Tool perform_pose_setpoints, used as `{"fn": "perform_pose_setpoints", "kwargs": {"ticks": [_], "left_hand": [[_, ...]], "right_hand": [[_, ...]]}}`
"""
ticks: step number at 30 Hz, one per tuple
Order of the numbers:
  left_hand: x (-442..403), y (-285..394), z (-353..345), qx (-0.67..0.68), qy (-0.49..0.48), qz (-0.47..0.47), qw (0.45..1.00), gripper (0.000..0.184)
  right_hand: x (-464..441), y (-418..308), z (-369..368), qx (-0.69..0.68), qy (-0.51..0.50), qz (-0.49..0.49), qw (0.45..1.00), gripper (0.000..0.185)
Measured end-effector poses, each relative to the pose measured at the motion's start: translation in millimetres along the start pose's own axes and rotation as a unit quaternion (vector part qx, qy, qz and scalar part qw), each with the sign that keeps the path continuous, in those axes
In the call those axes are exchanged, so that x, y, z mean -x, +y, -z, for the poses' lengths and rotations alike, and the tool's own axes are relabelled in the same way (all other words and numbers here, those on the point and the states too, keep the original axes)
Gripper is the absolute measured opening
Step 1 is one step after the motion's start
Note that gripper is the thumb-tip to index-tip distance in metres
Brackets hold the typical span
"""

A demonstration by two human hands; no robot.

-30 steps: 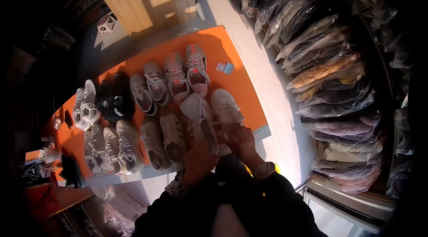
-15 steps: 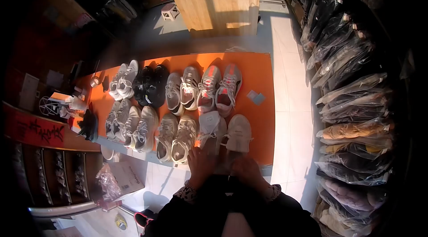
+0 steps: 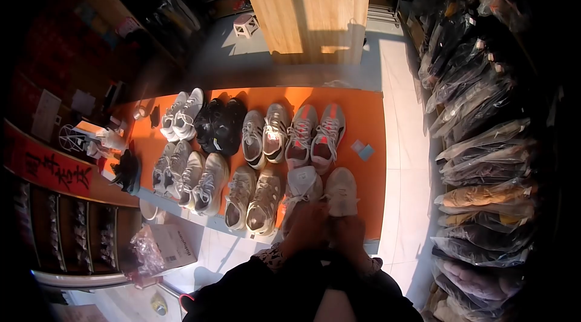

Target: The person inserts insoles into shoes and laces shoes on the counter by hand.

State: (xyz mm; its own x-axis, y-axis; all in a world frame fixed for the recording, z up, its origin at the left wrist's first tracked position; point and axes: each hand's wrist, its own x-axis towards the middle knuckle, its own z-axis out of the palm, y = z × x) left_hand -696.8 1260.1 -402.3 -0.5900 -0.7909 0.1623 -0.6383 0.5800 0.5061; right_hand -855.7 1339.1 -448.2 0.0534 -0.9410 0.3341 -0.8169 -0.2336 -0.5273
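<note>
In the head view, two pale sneakers stand at the right of the front row of shoes. The right white sneaker has its toe pointing away from me. My right hand is closed at its near end, with curled fingers on it. Close by, my left hand reaches in from the left, its fingers bent toward that same end. What the left fingers hold is lost in shadow. Left of it, the other pale sneaker has a whitish piece on its toe, and its near part is partly hidden by my left hand.
Several more pairs stand on the orange table, among them black shoes and grey-and-coral sneakers. Small cards lie at the right. Bagged garments hang along the right, and a cardboard box stands below left.
My left hand has moved right, away from the neighbouring beige pair and closer to my right hand. The view has shifted, so the table sits lower and farther right. The shoes keep their places.
</note>
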Motion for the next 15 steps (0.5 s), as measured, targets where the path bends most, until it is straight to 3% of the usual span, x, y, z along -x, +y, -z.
{"fn": "perform_pose_setpoints", "kwargs": {"ticks": [2, 3, 5, 6, 8, 11, 15], "left_hand": [[-13, 4, -5, 0.067, 0.003, -0.108, 0.992, 0.055], [-19, 3, -9, 0.068, 0.002, -0.109, 0.992, 0.055], [-29, 1, -20, 0.127, 0.022, -0.154, 0.980, 0.052], [-34, 2, -22, 0.137, 0.015, -0.153, 0.979, 0.052], [-46, 3, -27, 0.094, -0.046, -0.087, 0.991, 0.043], [-55, -4, -34, 0.091, -0.007, -0.088, 0.992, 0.036], [-61, -1, -27, 0.056, -0.037, -0.078, 0.995, 0.025]], "right_hand": [[-5, 7, -13, 0.086, 0.027, -0.154, 0.984, 0.027], [-9, 8, -15, 0.087, 0.027, -0.155, 0.984, 0.027], [-33, 5, -7, 0.024, 0.175, -0.234, 0.956, 0.039], [-39, 10, -10, 0.031, 0.170, -0.243, 0.955, 0.039], [-39, 26, -17, -0.149, 0.173, -0.278, 0.933, 0.044], [-40, 33, -8, -0.201, 0.103, -0.315, 0.922, 0.034], [-34, 28, -14, -0.160, 0.115, -0.357, 0.913, 0.022]]}}
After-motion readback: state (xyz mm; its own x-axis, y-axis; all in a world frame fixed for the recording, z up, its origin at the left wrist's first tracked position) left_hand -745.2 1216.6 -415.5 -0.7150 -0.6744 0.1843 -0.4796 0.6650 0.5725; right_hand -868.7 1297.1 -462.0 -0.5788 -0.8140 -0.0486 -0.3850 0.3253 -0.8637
